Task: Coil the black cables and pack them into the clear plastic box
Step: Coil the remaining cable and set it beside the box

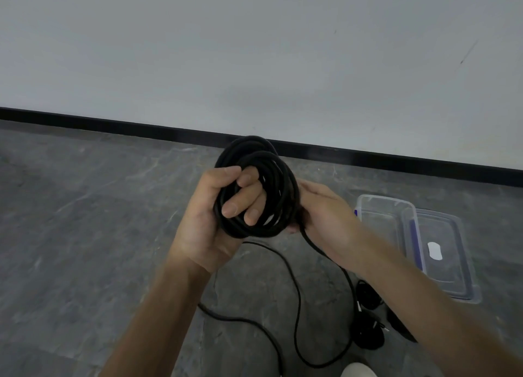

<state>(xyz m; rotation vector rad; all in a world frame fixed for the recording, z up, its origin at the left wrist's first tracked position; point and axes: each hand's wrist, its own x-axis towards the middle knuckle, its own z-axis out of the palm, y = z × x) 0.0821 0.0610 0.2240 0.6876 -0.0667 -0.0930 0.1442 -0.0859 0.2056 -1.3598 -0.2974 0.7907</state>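
Observation:
A coil of black cable (276, 178) is held up in front of me, above the grey floor. My left hand (215, 215) grips the coil, fingers curled through its loops. My right hand (325, 209) holds the coil's right side where the loose tail (297, 300) leaves it and trails down across the floor in long curves. The clear plastic box (379, 215) stands open on the floor to the right, past my right hand. Its clear lid (444, 252) lies beside it.
More black cables with plugs (368, 314) lie bunched on the floor under my right forearm. A white wall with a black skirting board (141, 130) runs across the back. Something pale (358, 370) shows at the bottom edge.

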